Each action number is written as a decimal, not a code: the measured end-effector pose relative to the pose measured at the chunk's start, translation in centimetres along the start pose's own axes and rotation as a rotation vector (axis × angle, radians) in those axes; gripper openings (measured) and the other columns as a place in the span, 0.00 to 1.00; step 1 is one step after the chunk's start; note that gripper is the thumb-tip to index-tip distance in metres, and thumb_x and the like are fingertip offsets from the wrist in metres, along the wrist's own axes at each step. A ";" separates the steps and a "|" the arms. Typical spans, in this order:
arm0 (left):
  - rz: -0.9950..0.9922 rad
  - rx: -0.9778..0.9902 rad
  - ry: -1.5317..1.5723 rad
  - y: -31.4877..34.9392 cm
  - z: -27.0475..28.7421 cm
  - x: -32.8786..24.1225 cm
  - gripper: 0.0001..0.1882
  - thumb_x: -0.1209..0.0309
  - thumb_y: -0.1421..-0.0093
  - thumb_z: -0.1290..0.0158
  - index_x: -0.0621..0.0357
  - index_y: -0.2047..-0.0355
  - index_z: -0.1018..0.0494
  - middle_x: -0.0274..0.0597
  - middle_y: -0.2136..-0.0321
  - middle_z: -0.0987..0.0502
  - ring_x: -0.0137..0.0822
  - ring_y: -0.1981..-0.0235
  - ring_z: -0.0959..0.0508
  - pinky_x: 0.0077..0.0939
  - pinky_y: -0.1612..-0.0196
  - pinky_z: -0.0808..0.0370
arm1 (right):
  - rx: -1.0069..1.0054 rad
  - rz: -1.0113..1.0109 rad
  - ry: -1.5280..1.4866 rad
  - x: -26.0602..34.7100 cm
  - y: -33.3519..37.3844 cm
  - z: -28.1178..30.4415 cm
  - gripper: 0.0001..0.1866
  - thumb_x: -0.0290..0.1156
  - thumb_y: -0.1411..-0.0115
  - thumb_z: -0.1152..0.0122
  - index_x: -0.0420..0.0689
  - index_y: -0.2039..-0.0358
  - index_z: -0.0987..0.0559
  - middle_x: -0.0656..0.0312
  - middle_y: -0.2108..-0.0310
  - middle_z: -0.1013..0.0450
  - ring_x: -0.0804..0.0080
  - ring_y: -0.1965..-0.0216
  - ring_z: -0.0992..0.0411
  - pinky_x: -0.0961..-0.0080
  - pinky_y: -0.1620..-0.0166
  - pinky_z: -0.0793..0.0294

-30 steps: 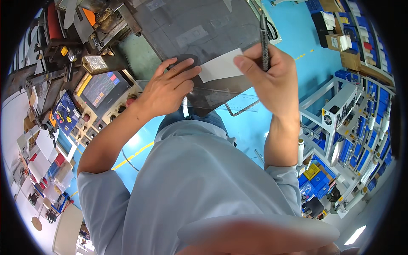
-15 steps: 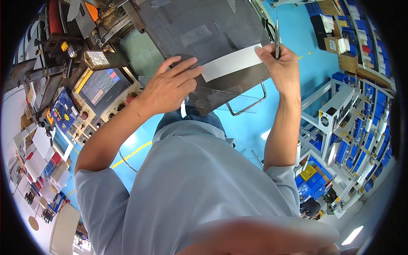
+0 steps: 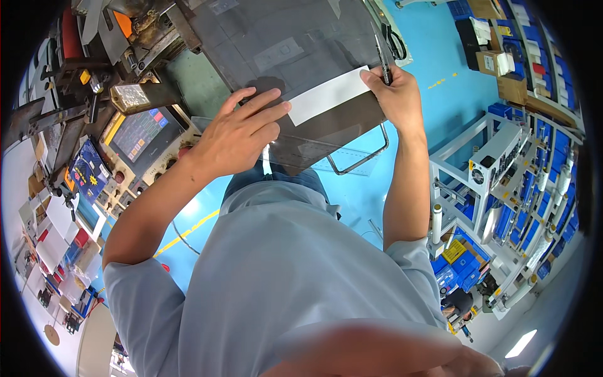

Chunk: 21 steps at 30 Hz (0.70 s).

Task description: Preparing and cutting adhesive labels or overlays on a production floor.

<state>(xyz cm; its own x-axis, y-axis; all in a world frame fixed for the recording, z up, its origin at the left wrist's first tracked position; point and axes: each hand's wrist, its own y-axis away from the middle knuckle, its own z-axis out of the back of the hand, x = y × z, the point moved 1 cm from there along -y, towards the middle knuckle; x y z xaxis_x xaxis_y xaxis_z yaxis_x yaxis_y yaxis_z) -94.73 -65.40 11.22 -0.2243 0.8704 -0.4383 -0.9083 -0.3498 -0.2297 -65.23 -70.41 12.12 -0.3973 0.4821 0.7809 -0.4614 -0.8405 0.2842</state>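
A white rectangular strip, like paper or film, lies at a slant across the near part of a dark, flat board. My left hand is spread with its palm down, and its fingertips touch or hover at the strip's left end. At the other end, my right hand presses the strip's corner with the thumb. A slim, pointed metal tool is gripped in that same hand, tip pointing away from me; its exact kind is unclear. The fingers under the strip's right end are hidden.
A bent metal handle juts from the board's near side. Black-handled scissors lie beyond my right hand. On the left stands a machine with a control screen; on the right are a white frame and shelves with blue bins.
Both hands, the strip and the board appear shifted slightly left in view. The pointed tool leans further left. The hold on the strip looks the same.
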 end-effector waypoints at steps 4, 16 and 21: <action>-0.002 0.019 -0.001 0.0 0.1 0.0 0.05 0.76 0.47 0.43 0.57 0.75 0.29 0.38 0.45 0.28 0.41 0.37 0.35 0.48 0.37 0.41 | -0.027 -0.007 0.066 0.2 0.1 -0.1 0.12 0.34 0.44 0.33 0.40 0.75 0.23 0.70 0.85 0.36 0.82 0.81 0.42 0.78 0.77 0.40; 0.014 -0.002 0.013 -0.2 0.2 0.0 0.02 0.76 0.47 0.47 0.57 0.76 0.28 0.38 0.48 0.26 0.43 0.40 0.32 0.48 0.39 0.38 | -0.050 -0.019 0.049 0.6 0.3 -0.2 0.11 0.34 0.45 0.34 0.40 0.76 0.23 0.69 0.86 0.36 0.81 0.82 0.42 0.77 0.76 0.40; 0.011 0.022 0.006 -0.1 0.0 0.0 0.06 0.75 0.47 0.43 0.57 0.76 0.30 0.37 0.45 0.28 0.40 0.38 0.35 0.48 0.37 0.41 | -0.061 -0.022 0.089 0.7 0.5 -0.4 0.11 0.34 0.44 0.34 0.39 0.75 0.22 0.68 0.87 0.36 0.80 0.82 0.41 0.76 0.76 0.39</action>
<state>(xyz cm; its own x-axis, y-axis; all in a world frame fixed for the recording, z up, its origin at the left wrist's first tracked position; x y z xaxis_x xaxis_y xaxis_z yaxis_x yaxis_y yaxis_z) -94.66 -65.39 11.19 -0.2326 0.8642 -0.4461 -0.9134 -0.3517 -0.2051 -66.05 -70.38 12.60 -0.4541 0.5231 0.7212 -0.5174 -0.8138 0.2645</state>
